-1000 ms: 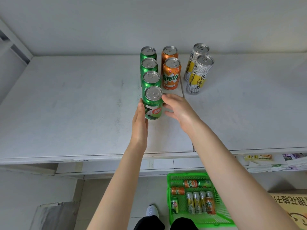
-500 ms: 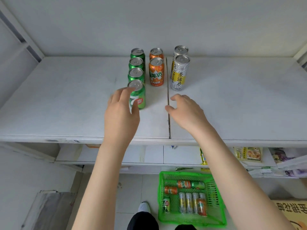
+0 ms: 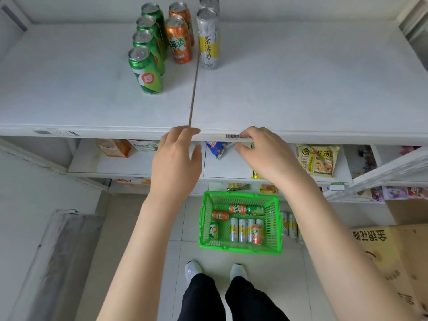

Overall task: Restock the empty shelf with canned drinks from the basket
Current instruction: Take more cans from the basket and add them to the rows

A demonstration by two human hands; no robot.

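Down in basket [image 3: 240, 248], cans [image 3: 242, 230] lie flat: rigid, smooth, likely heavy; grab mid-body. Left hand [image 3: 176, 163], right hand [image 3: 266, 156] both loose, empty.

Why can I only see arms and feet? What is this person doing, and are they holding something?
The camera sits on the person's head and looks down, so you see what they see. The left hand and the right hand are open and hold nothing. They are near the front edge of the white shelf. On the shelf stand four green cans, two orange cans and two silver-and-yellow cans. On the floor, a green basket holds spare cans to put up.
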